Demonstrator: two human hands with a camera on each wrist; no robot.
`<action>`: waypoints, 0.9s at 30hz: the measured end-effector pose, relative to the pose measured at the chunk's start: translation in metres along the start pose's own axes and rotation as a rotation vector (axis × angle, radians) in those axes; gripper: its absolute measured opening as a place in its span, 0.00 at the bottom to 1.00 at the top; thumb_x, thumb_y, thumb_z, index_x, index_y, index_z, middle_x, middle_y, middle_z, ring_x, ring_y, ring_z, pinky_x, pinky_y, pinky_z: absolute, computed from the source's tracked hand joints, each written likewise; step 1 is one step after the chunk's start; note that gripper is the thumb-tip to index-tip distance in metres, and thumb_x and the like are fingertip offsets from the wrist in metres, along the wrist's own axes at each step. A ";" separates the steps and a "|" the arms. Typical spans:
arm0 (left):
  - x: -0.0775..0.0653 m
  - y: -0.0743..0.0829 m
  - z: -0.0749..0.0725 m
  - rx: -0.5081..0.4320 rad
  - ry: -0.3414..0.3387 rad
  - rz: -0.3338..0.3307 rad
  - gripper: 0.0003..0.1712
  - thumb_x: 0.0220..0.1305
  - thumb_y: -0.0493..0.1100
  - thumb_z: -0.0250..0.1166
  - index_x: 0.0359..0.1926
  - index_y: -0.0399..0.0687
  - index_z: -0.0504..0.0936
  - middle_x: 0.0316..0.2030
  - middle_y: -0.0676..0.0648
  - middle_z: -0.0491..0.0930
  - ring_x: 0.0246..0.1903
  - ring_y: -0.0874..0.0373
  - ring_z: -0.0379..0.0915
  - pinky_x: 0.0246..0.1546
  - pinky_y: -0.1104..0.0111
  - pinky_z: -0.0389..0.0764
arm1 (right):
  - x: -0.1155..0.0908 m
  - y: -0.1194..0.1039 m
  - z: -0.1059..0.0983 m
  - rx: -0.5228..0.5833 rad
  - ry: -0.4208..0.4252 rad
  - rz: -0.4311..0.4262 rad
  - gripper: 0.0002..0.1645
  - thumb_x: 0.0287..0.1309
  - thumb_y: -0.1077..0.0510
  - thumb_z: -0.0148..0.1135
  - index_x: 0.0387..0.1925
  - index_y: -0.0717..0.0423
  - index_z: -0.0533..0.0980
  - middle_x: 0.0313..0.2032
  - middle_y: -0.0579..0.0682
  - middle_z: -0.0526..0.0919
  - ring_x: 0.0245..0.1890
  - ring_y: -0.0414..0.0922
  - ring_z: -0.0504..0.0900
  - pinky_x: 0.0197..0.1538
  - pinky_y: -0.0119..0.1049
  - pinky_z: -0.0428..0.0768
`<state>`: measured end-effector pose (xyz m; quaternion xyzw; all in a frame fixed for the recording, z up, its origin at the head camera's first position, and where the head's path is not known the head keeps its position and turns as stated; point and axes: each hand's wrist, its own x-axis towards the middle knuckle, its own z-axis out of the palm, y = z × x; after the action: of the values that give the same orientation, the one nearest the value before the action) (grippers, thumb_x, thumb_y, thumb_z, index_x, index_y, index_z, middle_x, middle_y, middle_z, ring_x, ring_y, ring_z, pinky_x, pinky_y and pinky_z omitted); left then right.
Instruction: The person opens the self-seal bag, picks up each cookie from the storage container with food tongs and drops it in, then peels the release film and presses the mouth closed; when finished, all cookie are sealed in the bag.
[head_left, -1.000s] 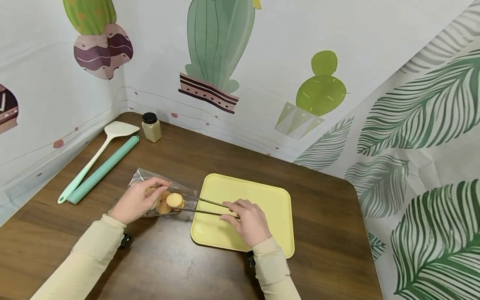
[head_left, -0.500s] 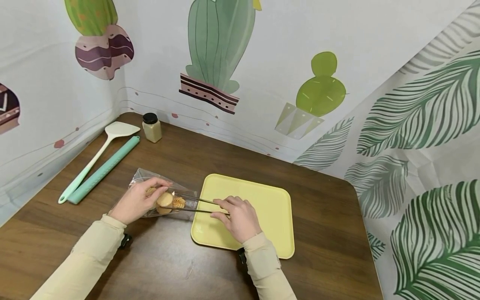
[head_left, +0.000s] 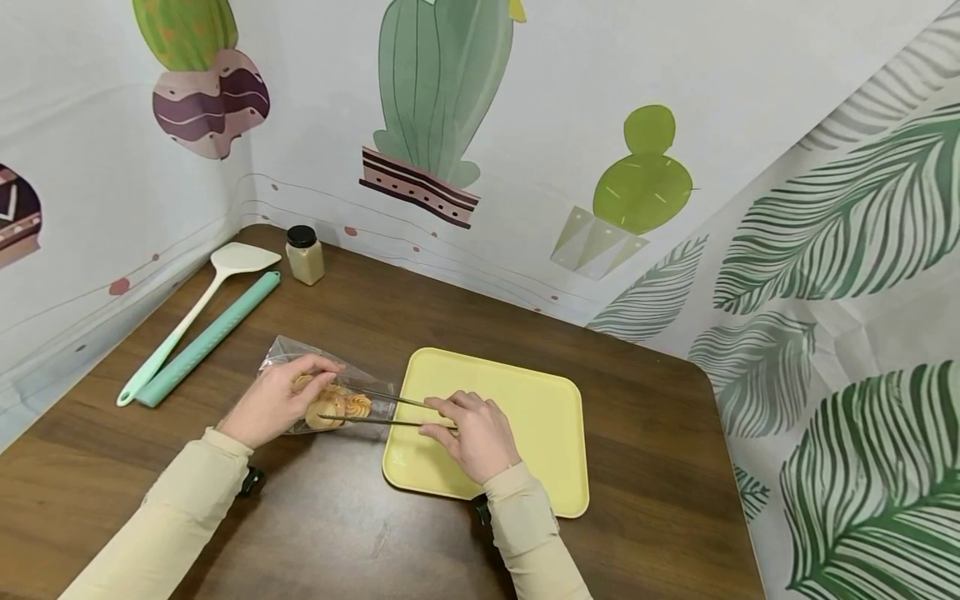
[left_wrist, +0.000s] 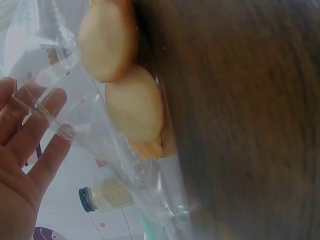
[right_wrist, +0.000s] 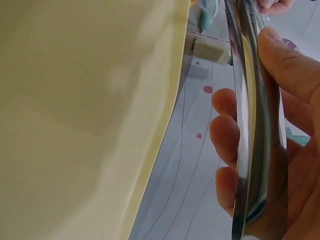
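Observation:
My left hand [head_left: 281, 400] pinches the edge of a clear plastic bag [head_left: 381, 405] and holds its mouth up. Several round cookies [head_left: 358, 407] lie inside it, one with a piped swirl on top. In the left wrist view, two pale flat cookies [left_wrist: 134, 102] show through the film beside the fingers. My right hand [head_left: 480, 437] grips metal tongs [head_left: 408, 424] between thumb and fingers. The tongs' arms stand apart and reach left into the bag's mouth, over the cookies. A yellow tray [head_left: 543, 442] lies under the right hand.
At the back left stand a small jar [head_left: 304, 257] with a black lid, a pale spatula [head_left: 183, 321] and a teal baton-shaped item [head_left: 210, 340]. Printed cloth walls [head_left: 525, 250] border the wooden table [head_left: 637, 467] at the back and sides.
My right hand has moved left, pushing the tongs deeper into the bag. A pale cookie between their tips has gone left and down among the others, and the tips now stand apart. The left hand stays put.

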<state>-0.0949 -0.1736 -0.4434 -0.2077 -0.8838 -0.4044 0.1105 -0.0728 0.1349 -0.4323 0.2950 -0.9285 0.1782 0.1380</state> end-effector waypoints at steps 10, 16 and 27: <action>0.000 -0.001 0.000 -0.015 0.003 -0.006 0.07 0.70 0.38 0.60 0.45 0.48 0.83 0.44 0.49 0.85 0.43 0.55 0.80 0.40 0.55 0.80 | -0.010 0.008 -0.008 0.022 -0.010 0.034 0.23 0.53 0.40 0.69 0.49 0.44 0.83 0.32 0.42 0.83 0.33 0.41 0.78 0.33 0.38 0.74; 0.000 -0.002 0.001 -0.007 0.011 0.015 0.07 0.69 0.37 0.60 0.44 0.48 0.83 0.43 0.50 0.85 0.42 0.56 0.80 0.39 0.54 0.80 | -0.026 0.018 -0.020 0.004 -0.003 0.073 0.24 0.54 0.40 0.69 0.50 0.44 0.83 0.34 0.41 0.84 0.34 0.40 0.79 0.34 0.37 0.75; 0.001 -0.003 0.001 0.006 0.012 0.019 0.07 0.69 0.36 0.61 0.45 0.49 0.83 0.43 0.49 0.85 0.41 0.56 0.80 0.39 0.55 0.80 | -0.066 0.050 -0.051 -0.029 0.093 0.165 0.25 0.51 0.44 0.73 0.50 0.48 0.83 0.34 0.43 0.84 0.29 0.40 0.78 0.30 0.37 0.76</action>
<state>-0.0974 -0.1737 -0.4454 -0.2134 -0.8824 -0.4018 0.1202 -0.0431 0.2269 -0.4229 0.2071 -0.9447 0.1889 0.1700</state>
